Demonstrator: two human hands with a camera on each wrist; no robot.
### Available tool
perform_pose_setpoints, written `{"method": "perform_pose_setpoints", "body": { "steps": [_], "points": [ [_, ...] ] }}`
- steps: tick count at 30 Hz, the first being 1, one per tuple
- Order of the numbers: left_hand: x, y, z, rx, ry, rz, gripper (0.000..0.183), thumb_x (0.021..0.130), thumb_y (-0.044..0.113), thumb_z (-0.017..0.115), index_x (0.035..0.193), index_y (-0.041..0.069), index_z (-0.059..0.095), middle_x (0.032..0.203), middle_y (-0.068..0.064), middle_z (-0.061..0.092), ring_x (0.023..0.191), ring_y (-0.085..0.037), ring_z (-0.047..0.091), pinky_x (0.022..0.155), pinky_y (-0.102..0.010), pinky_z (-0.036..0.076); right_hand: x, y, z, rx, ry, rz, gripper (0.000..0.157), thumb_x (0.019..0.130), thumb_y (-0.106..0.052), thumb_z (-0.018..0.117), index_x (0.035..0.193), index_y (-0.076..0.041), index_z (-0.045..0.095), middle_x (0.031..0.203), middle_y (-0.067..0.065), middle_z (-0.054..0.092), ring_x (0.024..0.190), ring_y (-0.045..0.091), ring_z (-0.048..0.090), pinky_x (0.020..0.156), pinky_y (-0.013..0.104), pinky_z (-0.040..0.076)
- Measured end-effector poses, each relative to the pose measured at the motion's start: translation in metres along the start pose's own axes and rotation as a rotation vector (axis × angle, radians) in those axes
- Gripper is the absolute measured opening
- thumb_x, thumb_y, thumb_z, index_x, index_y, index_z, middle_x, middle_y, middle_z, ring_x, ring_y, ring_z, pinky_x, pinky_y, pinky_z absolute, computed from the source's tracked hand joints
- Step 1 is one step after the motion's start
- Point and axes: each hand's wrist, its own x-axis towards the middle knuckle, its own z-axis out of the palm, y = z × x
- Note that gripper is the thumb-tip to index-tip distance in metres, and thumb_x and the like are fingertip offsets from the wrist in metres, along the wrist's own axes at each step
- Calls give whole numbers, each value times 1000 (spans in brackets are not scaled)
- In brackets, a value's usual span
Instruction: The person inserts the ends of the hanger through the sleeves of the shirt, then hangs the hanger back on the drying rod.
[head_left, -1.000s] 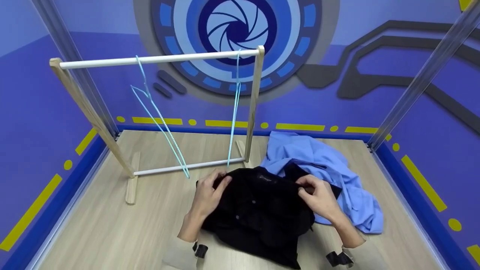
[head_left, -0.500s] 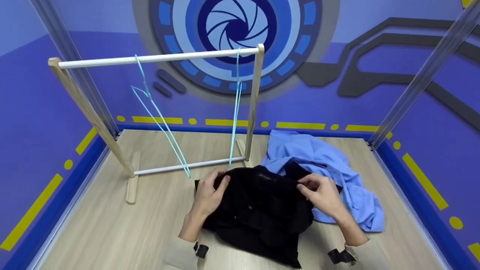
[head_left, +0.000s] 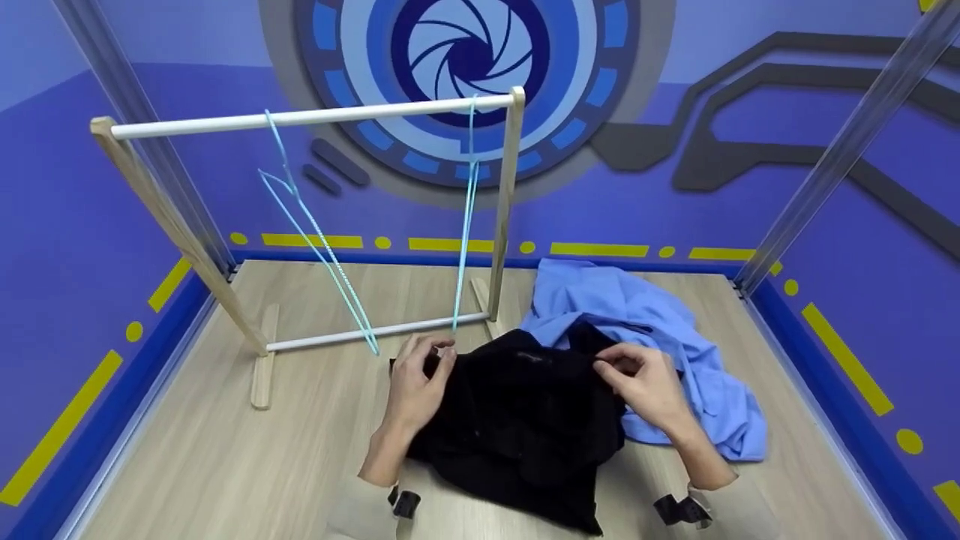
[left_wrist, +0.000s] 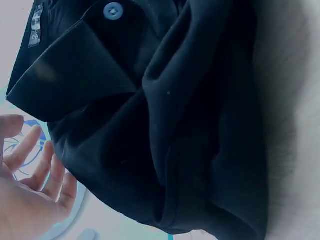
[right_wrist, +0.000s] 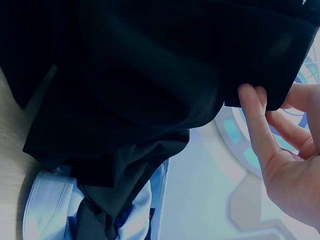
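A black shirt (head_left: 525,420) with a collar is held up over the table, its neck label (left_wrist: 36,26) and a button (left_wrist: 113,11) showing in the left wrist view. My right hand (head_left: 646,386) pinches one collar corner between thumb and fingers, plainly seen in the right wrist view. At the shirt's other side, my left hand (head_left: 418,379) has its fingers (left_wrist: 55,182) loosely bent along the fabric's edge, with the thumb apart and no cloth pinched between them. A blue shirt (head_left: 622,300) lies crumpled behind the black one, partly covered by it.
A wooden rack (head_left: 506,202) with a white top rail (head_left: 322,116) stands at the back left. Two light-blue hangers (head_left: 319,240) hang from it, one near each end. Blue walls (head_left: 885,300) enclose the table (head_left: 202,457) at the back and sides.
The collar's left side has slipped down from between my left thumb and fingers, which have spread apart. My right hand keeps its pinch in nearly the same place.
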Motion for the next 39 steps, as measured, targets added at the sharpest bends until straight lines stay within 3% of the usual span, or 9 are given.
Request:
{"method": "perform_pose_setpoints", "body": {
  "steps": [4, 11, 16, 23, 32, 39],
  "points": [
    [-3, 4, 2, 8, -5, 25, 21, 97, 28, 73, 111, 12, 73, 109, 3, 65, 98, -22, 61, 86, -41, 50, 0, 2, 1, -5, -6, 24, 6, 89, 8, 74, 93, 4, 75, 65, 13, 66, 49, 10, 54, 47, 18, 41],
    [-5, 12, 6, 91, -60, 32, 42, 87, 45, 81, 113, 14, 72, 111, 1, 62, 99, -24, 60, 89, -43, 47, 4, 35, 4, -14, 16, 31, 5, 90, -1, 77, 94, -4, 77, 63, 4, 64, 49, 12, 54, 47, 21, 42],
    [-3, 11, 6, 129, -52, 56, 32, 88, 34, 82, 108, 10, 73, 103, 1, 66, 92, -19, 61, 87, -43, 46, 4, 41, 3, 18, 10, 5, 4, 92, -8, 78, 95, -10, 78, 64, 0, 65, 50, 15, 56, 46, 24, 45],
    [-3, 9, 3, 81, -49, 45, 16, 89, 14, 81, 101, 5, 75, 95, 1, 69, 79, -19, 63, 72, -35, 53, 2, 40, 1, 7, -4, -36, 8, 93, -7, 77, 99, -12, 80, 66, 0, 67, 48, 13, 53, 45, 23, 43],
    [1, 9, 1, 62, 1, 34, 11, 94, 16, 77, 100, 6, 77, 91, 1, 71, 71, -12, 64, 64, -30, 55, 4, 47, 3, -75, -31, -56, 15, 90, 0, 78, 101, -9, 81, 84, -6, 74, 70, 12, 67, 59, 22, 50],
    [5, 11, -1, 42, 23, 8, 10, 93, 12, 78, 101, 6, 76, 93, 1, 72, 74, -12, 66, 66, -29, 56, 5, 46, 2, -66, -76, 3, 8, 89, -6, 80, 95, -11, 79, 72, -5, 70, 57, 13, 61, 52, 24, 47]
  ]
}}
